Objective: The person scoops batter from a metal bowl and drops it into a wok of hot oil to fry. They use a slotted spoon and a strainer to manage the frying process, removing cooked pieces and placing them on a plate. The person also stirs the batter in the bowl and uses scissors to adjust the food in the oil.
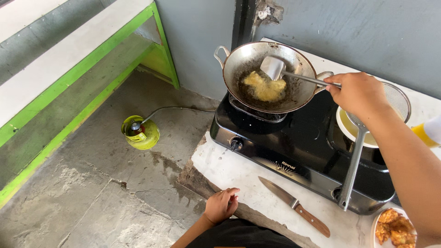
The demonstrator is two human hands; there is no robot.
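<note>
My right hand (358,94) grips the handle of a metal spatula (275,68), whose blade rests just above a yellow piece of frying food (264,87) in oil. The food lies in a metal wok (239,62) on the left burner of a black gas stove (303,138). My left hand (222,205) rests with its fingers curled on the front edge of the white counter (220,167), holding nothing.
A wire strainer (397,98) lies over a white bowl (342,124) on the right burner, its handle pointing toward me. A wooden-handled knife (294,204) lies on the counter. A plate of fried pieces (395,227) sits bottom right. A green gas cylinder (140,133) stands on the concrete floor.
</note>
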